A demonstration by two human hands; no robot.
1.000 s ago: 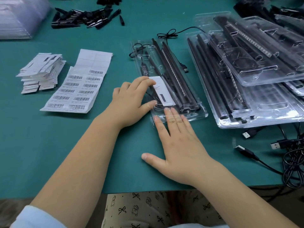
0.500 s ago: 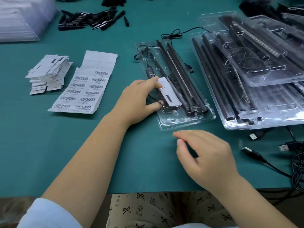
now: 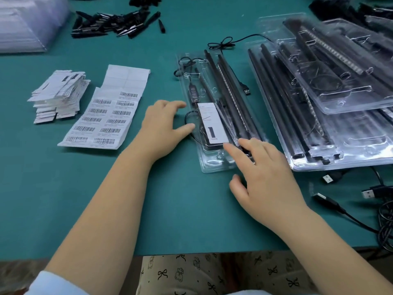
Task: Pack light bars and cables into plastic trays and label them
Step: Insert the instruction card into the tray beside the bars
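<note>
Left hand (image 3: 163,122), fingers spread and relaxed, steadies the tray (image 3: 214,116) edge; right hand (image 3: 265,177), fingers extended, presses near the label (image 3: 212,124), apparently seating it.

Clear tray (image 3: 212,165) of black light bars (image 3: 228,92) (white label (image 3: 212,124) atop)

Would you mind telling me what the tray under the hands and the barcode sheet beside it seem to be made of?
The tray looks like thin clear moulded plastic, glossy: the bars show through it and its rim catches glare. The barcode sheet looks like matte white paper, probably adhesive label stock, with fold creases and printed black codes.
</note>
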